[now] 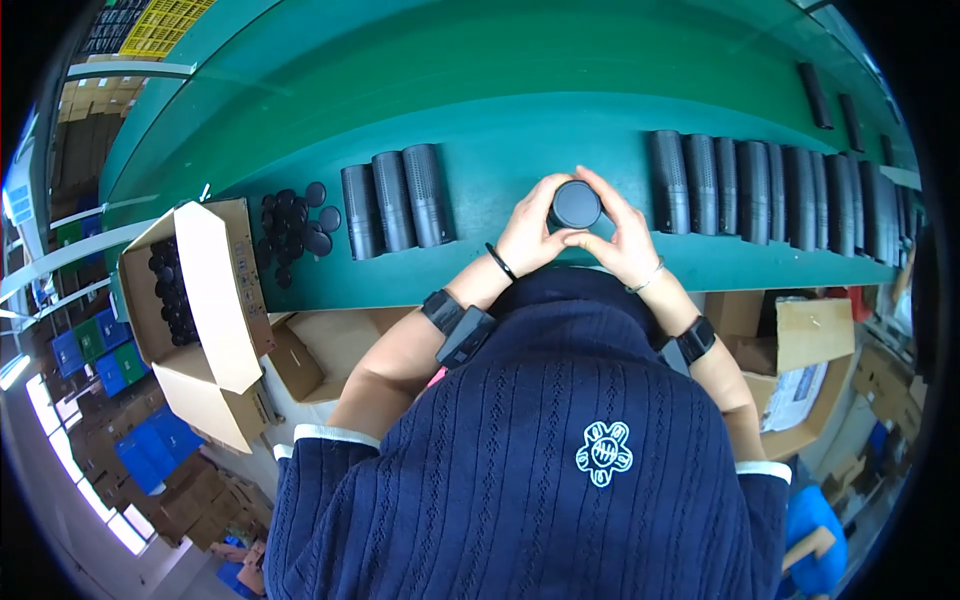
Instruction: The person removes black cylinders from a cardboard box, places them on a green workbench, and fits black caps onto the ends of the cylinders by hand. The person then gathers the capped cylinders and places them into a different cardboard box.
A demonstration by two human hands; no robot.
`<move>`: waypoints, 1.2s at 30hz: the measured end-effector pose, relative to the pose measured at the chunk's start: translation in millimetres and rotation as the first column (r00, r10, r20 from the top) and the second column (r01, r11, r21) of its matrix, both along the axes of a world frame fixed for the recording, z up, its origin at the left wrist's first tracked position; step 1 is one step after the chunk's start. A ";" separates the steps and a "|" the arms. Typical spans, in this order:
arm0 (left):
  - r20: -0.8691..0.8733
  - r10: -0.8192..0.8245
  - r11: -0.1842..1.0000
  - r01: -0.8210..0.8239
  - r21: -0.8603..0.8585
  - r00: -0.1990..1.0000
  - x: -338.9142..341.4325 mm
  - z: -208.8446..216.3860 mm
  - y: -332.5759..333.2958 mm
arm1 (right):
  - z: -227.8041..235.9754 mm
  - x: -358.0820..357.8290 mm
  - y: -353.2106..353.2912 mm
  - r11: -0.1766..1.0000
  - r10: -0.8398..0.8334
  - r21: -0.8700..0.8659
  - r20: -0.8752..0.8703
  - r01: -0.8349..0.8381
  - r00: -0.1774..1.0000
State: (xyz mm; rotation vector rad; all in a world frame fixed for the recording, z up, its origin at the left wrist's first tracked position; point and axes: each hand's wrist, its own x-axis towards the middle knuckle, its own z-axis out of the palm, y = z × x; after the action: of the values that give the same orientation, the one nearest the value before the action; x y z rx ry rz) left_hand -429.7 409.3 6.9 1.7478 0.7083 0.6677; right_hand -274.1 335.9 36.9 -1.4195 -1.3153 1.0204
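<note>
My left hand [530, 222] and my right hand [626, 236] close round a black cylinder with a round cap [576, 205], one from each side. It is seen from above, so its body is mostly hidden by the cap and my fingers. To the left, three black textured cylinders [427, 195] lie side by side on the green table. Beyond them is a loose pile of round black caps [318, 243]. On my right lies a long row of similar black cylinders [755, 192].
An open cardboard box [222, 290] holding many black caps stands at the table's left end. The green table [540, 125] has a raised ledge along its far side, where a few cylinders [814, 95] lie at right. Another open box [815, 390] sits below the front edge, right.
</note>
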 end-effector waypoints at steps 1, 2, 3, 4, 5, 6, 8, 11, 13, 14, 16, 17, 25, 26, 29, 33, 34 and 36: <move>-0.008 -0.018 1.000 0.018 -0.022 1.000 -0.7 2.4 2.7 | 1.3 1.8 0.6 0.999 0.045 -0.023 -0.098 -0.048 0.994; -0.016 -0.034 0.999 0.033 -0.042 0.999 -1.8 4.0 4.6 | 1.9 3.6 -0.4 0.998 0.054 -0.020 -0.098 -0.056 0.994; -0.020 -0.015 0.999 0.015 -0.030 1.000 -2.0 5.8 5.9 | 2.7 7.1 -0.3 0.998 0.050 -0.036 -0.124 -0.055 0.991; 0.113 0.018 0.968 0.011 -0.250 0.993 -1.9 8.6 9.5 | 4.5 11.3 1.8 0.997 0.044 -0.051 -0.148 -0.052 0.988; 0.238 0.079 0.892 0.038 -0.451 0.968 -0.8 11.9 13.8 | 1.6 21.7 0.6 0.990 0.098 -0.101 -0.047 -0.102 0.994; 0.234 0.085 0.901 0.025 -0.432 0.969 1.2 15.7 18.8 | -9.0 27.0 -2.7 0.985 0.135 -0.106 -0.009 -0.136 0.991; 0.357 0.167 0.762 0.109 -0.638 0.919 8.0 24.6 29.3 | -12.6 26.3 -3.4 0.959 0.116 -0.221 -0.272 -0.180 0.955; -0.110 0.196 0.976 -0.205 -0.070 0.974 -17.1 21.8 58.8 | -7.2 35.3 17.8 0.969 0.019 -0.234 -0.227 -0.074 0.974; -0.460 0.591 0.701 -0.139 0.700 0.663 -53.5 13.5 87.5 | 3.0 61.5 47.5 0.927 -0.140 -0.369 -0.161 0.072 0.977; -0.628 0.673 0.724 -0.172 0.668 0.391 -66.6 10.8 93.1 | -12.1 80.8 64.3 0.935 -0.226 -0.304 -0.111 0.184 0.968; -0.800 0.557 0.831 -0.166 0.531 0.223 -94.4 -13.6 98.2 | -44.8 138.0 103.7 0.893 -0.362 -0.170 0.282 0.417 0.889; -0.846 0.489 0.872 -0.100 0.479 0.213 -100.1 -21.5 97.9 | -53.7 164.9 122.1 0.843 -0.410 -0.175 0.405 0.509 0.817; -0.365 0.068 0.998 -0.068 0.014 0.929 -43.7 -9.3 94.9 | -145.9 377.1 130.8 0.852 -0.206 -0.059 0.877 0.520 0.435; -0.393 0.079 0.997 -0.067 0.045 0.916 -44.6 0.8 85.8 | -139.4 353.0 152.3 0.813 -0.035 -0.237 0.892 0.532 0.451; -0.190 -0.004 0.990 -0.024 -0.142 0.982 -33.9 16.5 68.7 | -106.0 275.7 166.8 0.899 -0.123 0.012 0.966 0.439 0.227; -0.086 -0.018 0.980 0.000 -0.197 0.996 -24.6 9.4 55.1 | -21.7 108.4 129.8 0.944 0.106 -0.286 -0.202 -0.162 0.974; -0.084 -0.016 0.978 -0.002 -0.208 0.996 -24.2 6.3 51.4 | 0.1 69.7 110.3 0.918 0.129 -0.311 -0.356 -0.247 0.926; -0.064 -0.032 0.986 0.021 -0.168 0.997 -23.6 2.1 42.9 | 2.7 28.3 81.4 0.893 0.155 -0.306 -0.477 -0.329 0.865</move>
State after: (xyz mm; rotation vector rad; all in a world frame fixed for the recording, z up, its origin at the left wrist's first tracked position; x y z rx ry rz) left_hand -453.2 452.3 9.0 1.6276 0.7641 0.5185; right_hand -245.9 417.4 39.5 -1.1986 -1.0049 1.7368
